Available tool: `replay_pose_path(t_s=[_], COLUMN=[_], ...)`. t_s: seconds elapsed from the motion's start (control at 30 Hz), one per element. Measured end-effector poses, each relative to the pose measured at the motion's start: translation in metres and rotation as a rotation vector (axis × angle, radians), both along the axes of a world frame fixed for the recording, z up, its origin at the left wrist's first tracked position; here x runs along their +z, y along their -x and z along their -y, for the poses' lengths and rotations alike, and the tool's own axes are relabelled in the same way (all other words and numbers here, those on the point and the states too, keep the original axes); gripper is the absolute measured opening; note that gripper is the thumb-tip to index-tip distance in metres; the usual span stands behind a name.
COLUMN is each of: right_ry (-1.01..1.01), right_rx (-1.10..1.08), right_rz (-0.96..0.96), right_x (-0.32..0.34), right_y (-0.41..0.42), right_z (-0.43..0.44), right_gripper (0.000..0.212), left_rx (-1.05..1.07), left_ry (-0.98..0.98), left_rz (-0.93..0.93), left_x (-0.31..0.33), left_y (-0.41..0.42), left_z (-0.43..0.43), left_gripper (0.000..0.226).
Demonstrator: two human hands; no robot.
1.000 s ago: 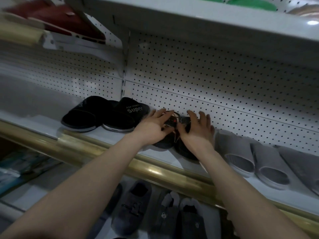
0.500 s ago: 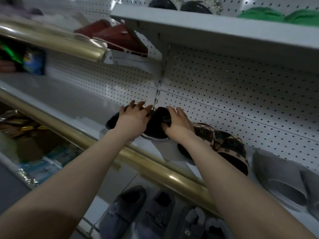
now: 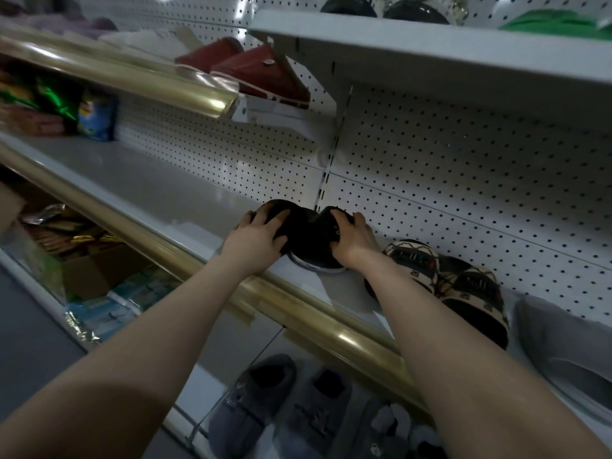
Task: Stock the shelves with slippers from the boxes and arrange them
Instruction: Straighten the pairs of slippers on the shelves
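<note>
Up close, two bare arms reach to a white shelf [image 3: 149,180] backed by pegboard. The left hand [image 3: 256,238] and right hand [image 3: 352,241] sit side by side, slightly apart, each with fingers curled over one of a pair of black slippers [image 3: 306,226] standing on the shelf near the pegboard. Just right of them lie patterned beige-and-black slippers [image 3: 463,286], then grey slippers [image 3: 563,339]. A gold rail [image 3: 314,309] edges the shelf front.

Slides [image 3: 309,238] on shelf [image 3: 149,180], left of sandals [image 3: 470,286]
</note>
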State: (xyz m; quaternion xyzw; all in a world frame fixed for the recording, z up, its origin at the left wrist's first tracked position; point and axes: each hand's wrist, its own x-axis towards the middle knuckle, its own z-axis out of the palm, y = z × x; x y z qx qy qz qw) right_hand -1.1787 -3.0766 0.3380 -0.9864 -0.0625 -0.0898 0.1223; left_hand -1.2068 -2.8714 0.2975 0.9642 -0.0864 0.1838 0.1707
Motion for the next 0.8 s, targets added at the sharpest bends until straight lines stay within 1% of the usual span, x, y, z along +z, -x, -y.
replay_pose_path(t_s=[0.17,0.27,0.37,0.43,0.53,0.57,0.8], right_ry=[0.001,-0.016,-0.038,-0.047,-0.024,-0.019,-0.023], right_rx=[0.03,0.054,0.085,0.097,0.106,0.108,0.113], right_rz=[-0.002,0.004,0.03,0.045,0.051,0.054,0.078], right_x=[-0.001,-0.001,-0.002,-0.002,-0.001,0.0,-0.003], right_y=[0.011,0.022,0.034,0.039,0.043,0.044,0.05], right_z=[0.0,-0.001,-0.002,-0.002,0.001,0.002,0.013], right_gripper=[0.075,0.075,0.074,0.073,0.071,0.071,0.073], left_rx=[-0.012,0.033,0.109,0.134,0.085,0.068,0.051], left_ry=[0.043,0.058,0.007,0.002,0.107,0.114,0.074], left_rz=[0.034,0.037,0.069,0.046,-0.039,-0.051,-0.076], left_x=[-0.002,0.001,0.005,0.007,0.006,0.006,0.002], left_y=[-0.006,-0.009,-0.012,-0.015,-0.018,-0.018,-0.025], left_z=[-0.003,-0.005,-0.007,-0.008,-0.005,-0.002,0.017], left_gripper=[0.064,0.072,0.072,0.073,0.072,0.072,0.069])
